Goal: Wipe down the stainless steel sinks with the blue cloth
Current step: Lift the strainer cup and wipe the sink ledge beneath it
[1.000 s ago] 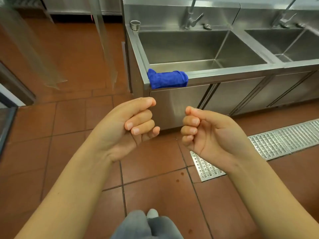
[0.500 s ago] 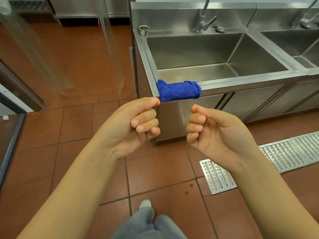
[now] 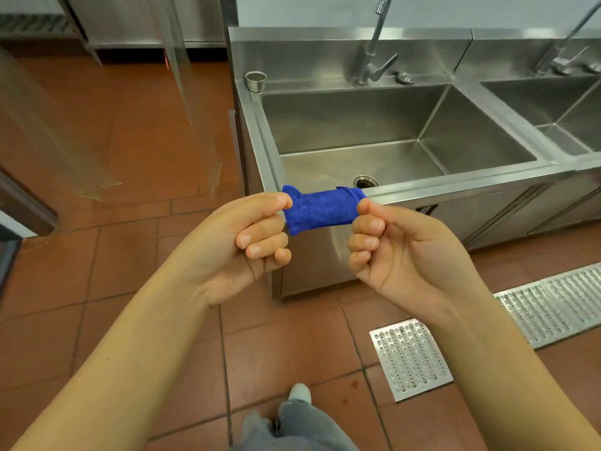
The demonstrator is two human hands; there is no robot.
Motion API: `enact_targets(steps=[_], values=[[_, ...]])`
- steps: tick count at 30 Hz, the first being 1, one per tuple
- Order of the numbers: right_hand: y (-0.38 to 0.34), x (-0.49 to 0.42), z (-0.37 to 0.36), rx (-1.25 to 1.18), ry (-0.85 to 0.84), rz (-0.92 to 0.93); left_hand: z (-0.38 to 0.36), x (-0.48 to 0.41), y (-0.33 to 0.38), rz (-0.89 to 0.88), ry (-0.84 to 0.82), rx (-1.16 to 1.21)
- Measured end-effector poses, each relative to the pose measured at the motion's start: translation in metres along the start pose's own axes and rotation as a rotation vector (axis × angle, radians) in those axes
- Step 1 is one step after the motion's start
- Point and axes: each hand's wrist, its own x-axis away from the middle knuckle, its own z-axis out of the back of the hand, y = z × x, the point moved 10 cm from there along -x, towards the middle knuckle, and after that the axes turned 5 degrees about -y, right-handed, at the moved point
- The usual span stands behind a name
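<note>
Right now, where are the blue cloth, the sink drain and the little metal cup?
blue cloth [image 3: 320, 208], head view, middle of the folded fabric.
sink drain [image 3: 365, 181], head view, its dark centre.
metal cup [image 3: 255, 82], head view, its outer wall.

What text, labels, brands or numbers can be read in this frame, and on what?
None. The blue cloth, stainless steel sink, faucet, small steel cup and floor drain grate show no print, label or number.
</note>
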Motion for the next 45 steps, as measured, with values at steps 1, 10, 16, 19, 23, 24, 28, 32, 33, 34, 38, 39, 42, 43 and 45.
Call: enact_targets(steps=[1,10,16,19,23,24,28,32,33,34,38,39,42,43,45], values=[[-0.006,-0.006,0.002,0.005,-0.003,-0.005,0.001,-0.008,0.002,-0.007,0.005,0.003],[-0.029,-0.056,0.021,-0.01,-0.005,-0.077,0.02,-0.057,0.01,-0.017,0.124,0.039],[-0.034,-0.103,0.017,-0.027,-0.007,-0.099,0.047,-0.087,0.032,-0.021,0.165,0.036],[-0.037,-0.128,0.012,-0.055,0.0,-0.083,0.06,-0.104,0.044,-0.004,0.154,0.025],[-0.04,-0.157,0.006,-0.093,0.02,-0.074,0.075,-0.125,0.061,0.019,0.146,0.014],[-0.041,-0.162,0.005,-0.099,0.024,-0.069,0.079,-0.13,0.064,0.027,0.141,0.012],[-0.043,-0.181,0.01,-0.116,0.053,-0.056,0.092,-0.155,0.067,0.063,0.148,-0.004],[-0.044,-0.195,0.024,-0.134,0.076,-0.075,0.102,-0.174,0.059,0.112,0.177,0.016],[-0.044,-0.198,0.027,-0.136,0.079,-0.078,0.105,-0.177,0.057,0.122,0.184,0.015],[-0.045,-0.202,0.03,-0.137,0.082,-0.08,0.107,-0.181,0.055,0.13,0.189,0.013],[-0.055,-0.212,0.037,-0.133,0.074,-0.082,0.11,-0.195,0.053,0.131,0.202,0.043],[-0.057,-0.214,0.039,-0.131,0.073,-0.08,0.11,-0.198,0.052,0.135,0.202,0.048],[-0.059,-0.226,0.059,-0.032,0.119,-0.05,0.11,-0.21,0.052,0.137,0.205,0.049],[-0.059,-0.231,0.074,0.073,0.184,-0.026,0.11,-0.214,0.051,0.135,0.207,0.045],[-0.06,-0.241,0.11,0.401,0.357,0.019,0.116,-0.221,0.049,0.134,0.236,0.017]])
